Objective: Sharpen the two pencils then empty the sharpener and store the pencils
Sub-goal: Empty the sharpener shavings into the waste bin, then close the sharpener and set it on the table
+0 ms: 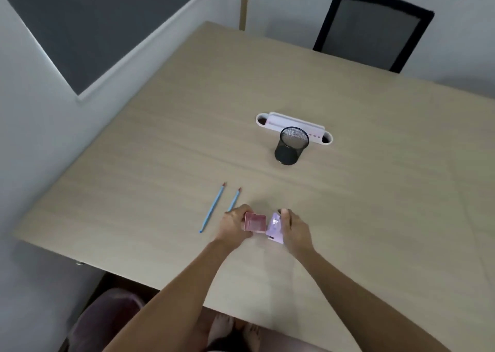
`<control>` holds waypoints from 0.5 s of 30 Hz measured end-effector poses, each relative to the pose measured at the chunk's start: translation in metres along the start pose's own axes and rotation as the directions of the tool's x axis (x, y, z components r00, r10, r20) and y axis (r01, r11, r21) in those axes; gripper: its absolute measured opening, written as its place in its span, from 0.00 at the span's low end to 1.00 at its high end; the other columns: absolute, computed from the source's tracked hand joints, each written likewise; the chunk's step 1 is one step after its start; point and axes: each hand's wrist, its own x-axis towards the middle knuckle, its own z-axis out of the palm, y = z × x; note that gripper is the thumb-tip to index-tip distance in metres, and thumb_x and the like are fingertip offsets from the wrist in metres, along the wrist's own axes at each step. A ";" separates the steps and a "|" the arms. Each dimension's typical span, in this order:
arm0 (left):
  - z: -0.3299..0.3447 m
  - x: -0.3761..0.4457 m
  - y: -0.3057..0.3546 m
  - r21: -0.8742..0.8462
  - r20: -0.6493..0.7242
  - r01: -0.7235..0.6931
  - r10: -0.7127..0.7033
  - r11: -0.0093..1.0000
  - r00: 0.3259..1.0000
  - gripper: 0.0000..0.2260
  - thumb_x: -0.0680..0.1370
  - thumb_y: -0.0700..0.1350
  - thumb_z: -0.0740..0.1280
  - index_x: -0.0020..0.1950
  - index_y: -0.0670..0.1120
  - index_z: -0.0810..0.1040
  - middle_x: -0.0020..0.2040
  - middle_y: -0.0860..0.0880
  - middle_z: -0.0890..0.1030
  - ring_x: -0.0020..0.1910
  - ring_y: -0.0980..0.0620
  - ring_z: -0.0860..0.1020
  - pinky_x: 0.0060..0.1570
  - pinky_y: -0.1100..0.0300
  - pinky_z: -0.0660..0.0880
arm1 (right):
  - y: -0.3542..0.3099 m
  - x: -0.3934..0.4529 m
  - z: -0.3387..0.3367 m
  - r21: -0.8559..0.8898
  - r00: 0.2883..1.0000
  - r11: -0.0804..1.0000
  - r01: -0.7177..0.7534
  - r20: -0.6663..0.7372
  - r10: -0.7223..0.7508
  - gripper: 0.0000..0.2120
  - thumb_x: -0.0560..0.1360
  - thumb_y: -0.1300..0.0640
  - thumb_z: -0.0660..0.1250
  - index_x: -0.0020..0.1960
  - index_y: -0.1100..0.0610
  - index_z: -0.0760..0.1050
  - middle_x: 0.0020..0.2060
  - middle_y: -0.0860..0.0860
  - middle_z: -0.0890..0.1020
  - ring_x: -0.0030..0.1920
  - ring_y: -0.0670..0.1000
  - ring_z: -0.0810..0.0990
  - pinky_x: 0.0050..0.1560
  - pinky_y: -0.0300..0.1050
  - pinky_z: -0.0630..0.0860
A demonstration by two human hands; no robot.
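I've got my left hand [234,224] gripping the pink drawer [254,223], right hand [294,229] pinching the sharpener body [276,228] at three o'clock; keep the drawer level.

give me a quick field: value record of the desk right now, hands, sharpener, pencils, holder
left hand: holds pink sharpener box
right hand: holds lilac sharpener part
sharpener: in two parts, just above table
pencils: two blue pencils lying side by side, left of the hands
mesh pencil holder: upright, looks empty, farther back
white cable tray: behind holder
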 end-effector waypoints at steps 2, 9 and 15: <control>-0.002 0.006 -0.001 0.018 0.048 -0.005 0.004 1.000 0.999 0.20 0.61 0.36 0.77 0.50 0.44 0.79 0.44 0.46 0.84 0.42 0.47 0.79 0.42 0.58 0.74 | 0.002 0.002 -0.001 -0.022 0.999 0.999 0.040 0.019 -0.040 0.26 0.77 0.43 0.47 0.55 0.56 0.78 0.53 0.55 0.82 0.55 0.56 0.78 0.52 0.44 0.69; 0.010 0.011 0.002 -0.044 0.176 -0.003 0.011 0.999 0.984 0.22 0.60 0.34 0.77 0.51 0.44 0.79 0.46 0.48 0.84 0.42 0.53 0.78 0.41 0.66 0.73 | 0.006 0.008 0.002 -0.055 0.997 0.996 0.075 0.013 -0.075 0.20 0.81 0.48 0.49 0.55 0.56 0.77 0.51 0.56 0.82 0.53 0.57 0.78 0.55 0.48 0.72; 0.021 0.003 0.008 0.006 0.074 -0.012 0.012 1.000 0.997 0.20 0.60 0.42 0.79 0.50 0.44 0.80 0.43 0.48 0.84 0.41 0.48 0.79 0.40 0.58 0.75 | 0.009 0.008 0.005 -0.040 0.998 0.998 0.056 -0.020 -0.056 0.22 0.81 0.46 0.48 0.56 0.55 0.77 0.50 0.57 0.82 0.52 0.57 0.78 0.55 0.49 0.73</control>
